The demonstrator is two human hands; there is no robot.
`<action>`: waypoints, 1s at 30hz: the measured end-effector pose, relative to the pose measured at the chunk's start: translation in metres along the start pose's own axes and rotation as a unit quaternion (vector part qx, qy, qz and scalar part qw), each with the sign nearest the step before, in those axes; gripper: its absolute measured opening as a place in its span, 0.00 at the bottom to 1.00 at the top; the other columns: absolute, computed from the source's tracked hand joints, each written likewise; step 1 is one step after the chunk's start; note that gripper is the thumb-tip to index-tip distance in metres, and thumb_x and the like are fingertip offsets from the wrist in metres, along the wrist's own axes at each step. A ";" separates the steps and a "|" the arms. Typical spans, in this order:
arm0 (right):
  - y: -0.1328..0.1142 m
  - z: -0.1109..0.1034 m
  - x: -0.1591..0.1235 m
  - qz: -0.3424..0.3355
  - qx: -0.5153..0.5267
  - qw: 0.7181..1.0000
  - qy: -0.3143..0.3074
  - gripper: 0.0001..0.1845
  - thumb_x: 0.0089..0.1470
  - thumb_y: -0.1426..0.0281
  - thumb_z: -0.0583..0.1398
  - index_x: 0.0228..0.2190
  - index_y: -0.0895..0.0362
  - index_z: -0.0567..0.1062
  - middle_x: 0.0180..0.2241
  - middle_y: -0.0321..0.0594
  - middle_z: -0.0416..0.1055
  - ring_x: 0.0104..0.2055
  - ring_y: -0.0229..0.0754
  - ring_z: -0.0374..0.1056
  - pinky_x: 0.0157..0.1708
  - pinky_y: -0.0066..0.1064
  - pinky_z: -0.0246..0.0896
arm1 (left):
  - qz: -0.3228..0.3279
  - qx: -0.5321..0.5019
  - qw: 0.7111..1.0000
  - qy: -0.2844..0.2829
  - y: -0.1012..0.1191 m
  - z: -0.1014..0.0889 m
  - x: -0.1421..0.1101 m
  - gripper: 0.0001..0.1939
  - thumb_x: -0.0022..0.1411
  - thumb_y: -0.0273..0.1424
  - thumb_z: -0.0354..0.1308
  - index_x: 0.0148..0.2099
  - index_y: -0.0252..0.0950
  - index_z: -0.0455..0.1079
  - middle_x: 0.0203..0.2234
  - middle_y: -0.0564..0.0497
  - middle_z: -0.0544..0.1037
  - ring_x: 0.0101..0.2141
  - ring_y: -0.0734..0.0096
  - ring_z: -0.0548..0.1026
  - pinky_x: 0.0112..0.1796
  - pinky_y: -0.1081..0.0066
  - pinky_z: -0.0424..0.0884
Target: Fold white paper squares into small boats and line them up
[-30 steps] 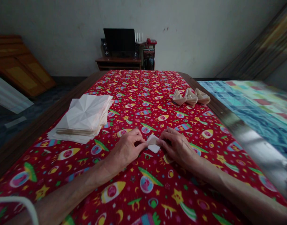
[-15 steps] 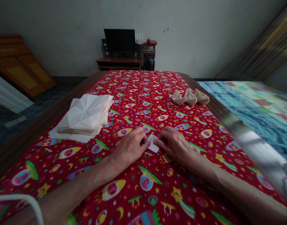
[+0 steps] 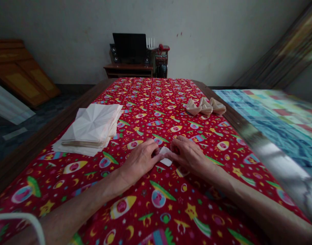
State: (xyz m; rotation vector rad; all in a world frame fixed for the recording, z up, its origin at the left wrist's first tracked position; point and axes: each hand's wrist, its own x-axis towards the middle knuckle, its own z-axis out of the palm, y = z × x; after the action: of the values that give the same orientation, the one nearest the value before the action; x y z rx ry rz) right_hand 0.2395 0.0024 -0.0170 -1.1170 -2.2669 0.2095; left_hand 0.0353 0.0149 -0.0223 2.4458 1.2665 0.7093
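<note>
Between my hands is a small folded piece of white paper (image 3: 166, 161), held just over the red patterned tablecloth (image 3: 156, 126). My left hand (image 3: 145, 153) pinches its left side with thumb and curled fingers. From the other side, my right hand (image 3: 187, 153) grips it, the thumb lying across its face close to the left thumb. Part of the paper is hidden behind the thumbs. Off to the left lies a stack of creased white paper sheets (image 3: 92, 124). At the right stand several folded paper shapes (image 3: 205, 107) in a row.
The cloth covers a long brown table (image 3: 237, 124). Beyond its far end stands a low desk with a black monitor (image 3: 130, 48) and speakers. A bed with a patchwork cover (image 3: 273, 126) is on the right, a wooden cabinet (image 3: 25, 73) on the left. A white cable (image 3: 33, 217) curves at lower left.
My right thumb has slid left across the paper, coming close to my left thumb. Both hands keep their hold, and the stack and folded shapes stay where they were.
</note>
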 end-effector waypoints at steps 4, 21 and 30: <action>0.004 -0.002 0.000 0.046 0.013 0.997 -0.054 0.09 0.56 0.63 0.59 0.30 0.56 0.68 0.29 0.37 0.65 0.30 0.36 0.60 0.30 0.27 0.55 | 0.004 0.007 1.000 0.006 -0.005 -0.004 -0.005 0.08 0.57 0.31 0.61 0.29 0.36 0.64 0.27 0.56 0.68 0.28 0.75 0.68 0.29 0.74 0.62; -0.015 0.017 0.008 0.205 0.215 0.955 0.012 0.03 0.45 0.74 0.56 0.24 0.57 0.70 0.21 0.33 0.66 0.24 0.35 0.61 0.24 0.25 0.54 | 0.009 -0.007 0.997 0.079 0.018 -0.008 -0.003 0.14 0.61 0.41 0.54 0.43 0.37 0.62 0.36 0.49 0.72 0.37 0.65 0.72 0.38 0.67 0.69; -0.019 0.012 0.010 0.242 0.240 0.940 -0.008 0.06 0.44 0.73 0.55 0.19 0.58 0.68 0.18 0.32 0.63 0.21 0.34 0.58 0.19 0.23 0.50 | 0.120 0.019 0.988 0.095 0.020 -0.010 -0.005 0.22 0.57 0.36 0.61 0.51 0.39 0.59 0.48 0.44 0.66 0.49 0.60 0.67 0.50 0.61 0.67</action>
State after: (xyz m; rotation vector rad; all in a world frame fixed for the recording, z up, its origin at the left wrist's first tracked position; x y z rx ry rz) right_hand 0.2152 -0.0010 -0.0151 -1.3689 -1.7661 0.9155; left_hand 0.0410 -0.0003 -0.0059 2.6425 1.0672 1.0119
